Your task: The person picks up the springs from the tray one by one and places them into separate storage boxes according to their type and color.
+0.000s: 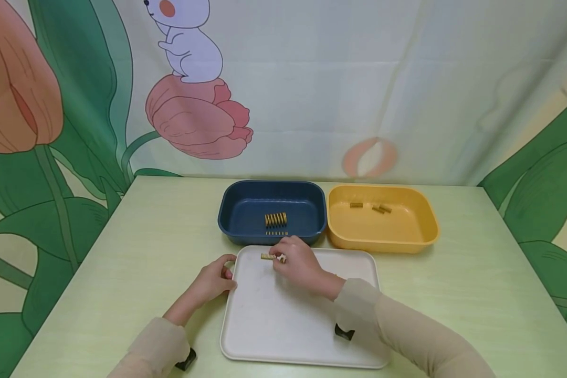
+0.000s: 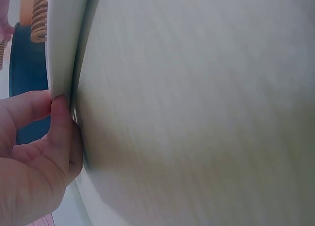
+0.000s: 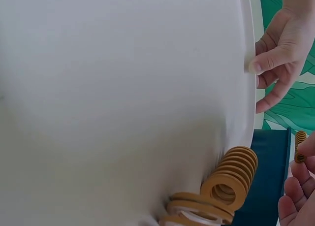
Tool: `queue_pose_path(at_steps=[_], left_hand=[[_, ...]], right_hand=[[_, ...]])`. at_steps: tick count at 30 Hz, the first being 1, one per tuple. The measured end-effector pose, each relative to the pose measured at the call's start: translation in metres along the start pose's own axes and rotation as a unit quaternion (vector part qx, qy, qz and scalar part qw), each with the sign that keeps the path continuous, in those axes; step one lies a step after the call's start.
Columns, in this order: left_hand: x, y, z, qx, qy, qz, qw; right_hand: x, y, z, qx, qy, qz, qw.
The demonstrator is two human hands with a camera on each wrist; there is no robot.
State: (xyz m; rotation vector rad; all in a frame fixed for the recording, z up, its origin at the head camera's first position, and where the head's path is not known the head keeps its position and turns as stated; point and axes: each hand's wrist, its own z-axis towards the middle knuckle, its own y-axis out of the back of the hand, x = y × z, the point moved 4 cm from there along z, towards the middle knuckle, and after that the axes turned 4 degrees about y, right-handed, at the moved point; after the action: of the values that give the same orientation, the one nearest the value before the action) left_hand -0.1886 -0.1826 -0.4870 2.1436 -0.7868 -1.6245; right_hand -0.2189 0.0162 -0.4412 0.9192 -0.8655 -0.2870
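Here, my right hand point(image 1: 298, 261) pinches a small yellow spring point(image 1: 268, 256) at frame centre, over the white tray's point(image 1: 283, 325) far edge; its long axis runs left-right. My left hand point(image 1: 216, 279) pinches the tray's left rim, farther off.

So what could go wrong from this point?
The right hand pinches a thin spring by one end only, so it could slip back onto the tray. The left hand grips the tray's edge; a tug might roll the large spring lying there.
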Motion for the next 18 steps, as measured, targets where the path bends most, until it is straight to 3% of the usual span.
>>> queue_pose_path(at_steps=[9,18], left_hand=[[0.0,0.0,0.0,0.004,0.003,0.0,1.0],[-0.002,0.001,0.0,0.005,0.004,0.0,1.0]], right_hand=[[-0.004,0.008,0.0,0.007,-0.024,0.006,1.0],[-0.009,0.014,-0.006,-0.007,-0.003,-0.004,1.0]])
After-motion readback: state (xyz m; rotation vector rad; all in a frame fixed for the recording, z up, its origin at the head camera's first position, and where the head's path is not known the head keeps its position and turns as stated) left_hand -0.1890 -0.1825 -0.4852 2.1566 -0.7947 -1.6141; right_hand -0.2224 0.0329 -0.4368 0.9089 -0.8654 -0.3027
